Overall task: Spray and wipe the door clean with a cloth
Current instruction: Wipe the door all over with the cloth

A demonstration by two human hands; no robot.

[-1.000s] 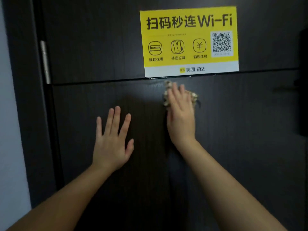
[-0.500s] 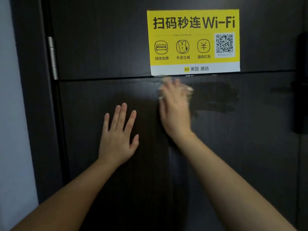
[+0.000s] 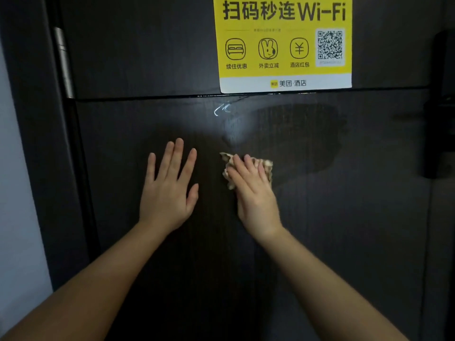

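A dark wooden door [image 3: 138,57] fills the view, with a horizontal groove across it. My right hand [image 3: 254,193] presses a crumpled beige cloth [image 3: 267,166] flat against the door's lower panel; only the cloth's edges show around my fingers. My left hand [image 3: 170,185] lies flat on the door just left of it, fingers spread, holding nothing. Above the cloth a wet smear [image 3: 236,129] glistens, and a darker damp patch [image 3: 307,134] spreads to its right.
A yellow Wi-Fi sticker [image 3: 284,43] with a QR code is stuck above the groove. A metal hinge [image 3: 64,62] sits on the door's left edge beside a pale wall [image 3: 17,193]. A dark handle and lock plate [image 3: 438,104] stand at the right edge.
My right hand has slid the cloth down from just under the sticker to the middle of the lower panel, leaving a wet streak. My left hand has stayed flat on the door.
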